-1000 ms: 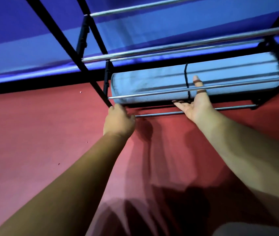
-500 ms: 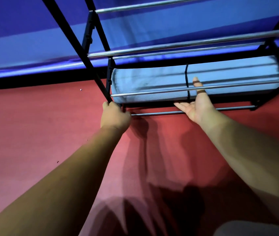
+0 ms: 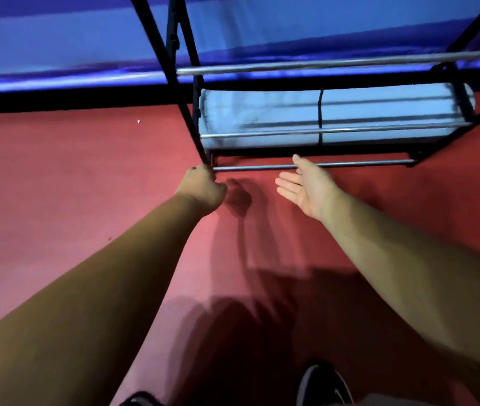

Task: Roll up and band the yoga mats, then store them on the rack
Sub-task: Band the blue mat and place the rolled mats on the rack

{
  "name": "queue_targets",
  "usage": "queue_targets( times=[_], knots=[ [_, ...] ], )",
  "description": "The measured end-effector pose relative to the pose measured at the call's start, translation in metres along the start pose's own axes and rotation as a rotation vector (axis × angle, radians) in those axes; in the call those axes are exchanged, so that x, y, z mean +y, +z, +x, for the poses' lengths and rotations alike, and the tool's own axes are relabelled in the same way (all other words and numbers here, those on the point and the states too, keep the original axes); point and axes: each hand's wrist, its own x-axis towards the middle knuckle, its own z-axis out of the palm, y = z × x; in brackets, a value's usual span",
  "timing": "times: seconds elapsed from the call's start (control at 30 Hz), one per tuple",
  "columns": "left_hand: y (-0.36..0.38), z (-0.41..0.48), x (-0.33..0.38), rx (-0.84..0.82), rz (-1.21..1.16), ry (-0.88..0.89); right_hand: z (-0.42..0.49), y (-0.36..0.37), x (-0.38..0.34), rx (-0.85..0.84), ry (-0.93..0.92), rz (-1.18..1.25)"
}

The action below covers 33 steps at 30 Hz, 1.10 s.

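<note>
Near edge: one dark shoe point(image 3: 323, 382) on the red floor point(image 3: 57, 186), both forearms stretched forward to the rack point(image 3: 153, 39).

Left hand point(image 3: 202, 186): clenched at the rack's front-left corner, right where the black post meets the lower front rail point(image 3: 364, 164). Seen from the back of the hand, the fingers look wrapped round the frame there.

Right hand point(image 3: 306, 184): released, palm up, fingers straight, holding nothing. It sits just in front of the lower front rail, about mid-span. The thumb tip overlaps the rail in view; can't tell if it touches.

Mat point(image 3: 379, 112): light blue, rolled, lying lengthwise on the rack's bottom tier behind a chrome rail. It spans left end to right end, with its right end poking past the right end frame. Black band point(image 3: 320, 112) is round its middle. No hand on it.

Upper rail point(image 3: 320, 67) has nothing on it that I can see. Blue surface point(image 3: 57, 39) behind.

Read: this mat is rolled, banded and stored, so the step in hand is the tail of the store step. No other mats in view, so overall progress is unknown. Next move, my guess: let go of the frame, back off and fetch the next mat, keeping clear of the low front rail.
</note>
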Motion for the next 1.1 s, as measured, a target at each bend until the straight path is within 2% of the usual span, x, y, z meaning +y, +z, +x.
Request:
queue_targets(
  times=[0.1, 0.17, 0.33, 0.47, 0.6, 0.77, 0.97, 1.1],
  knots=[
    [-0.026, -0.053, -0.015, -0.139, -0.015, -0.046, -0.061, 0.03, 0.023, -0.054, 0.136, -0.395],
    [-0.05, -0.098, -0.032, -0.184, -0.112, -0.153, -0.107, 0.062, 0.034, -0.107, 0.185, -0.571],
    [-0.1, -0.212, -0.09, -0.245, -0.397, -0.408, -0.21, 0.154, 0.046, -0.175, 0.166, -0.888],
    [-0.162, -0.351, -0.163, -0.23, -0.541, -0.63, -0.331, 0.25, 0.09, -0.427, 0.119, -1.277],
    [-0.176, -0.48, -0.223, -0.182, -0.692, -0.833, -0.433, 0.306, 0.169, -0.653, 0.146, -1.507],
    [-0.159, -0.63, -0.291, -0.021, -0.873, -1.04, -0.545, 0.338, 0.282, -0.875, 0.135, -1.706],
    [-0.114, -0.806, -0.403, 0.167, -0.994, -1.22, -0.666, 0.352, 0.452, -1.054, 0.169, -1.87],
    [-0.062, -0.906, -0.477, 0.189, -0.931, -1.268, -0.728, 0.342, 0.577, -1.134, 0.183, -1.938]
  ],
)
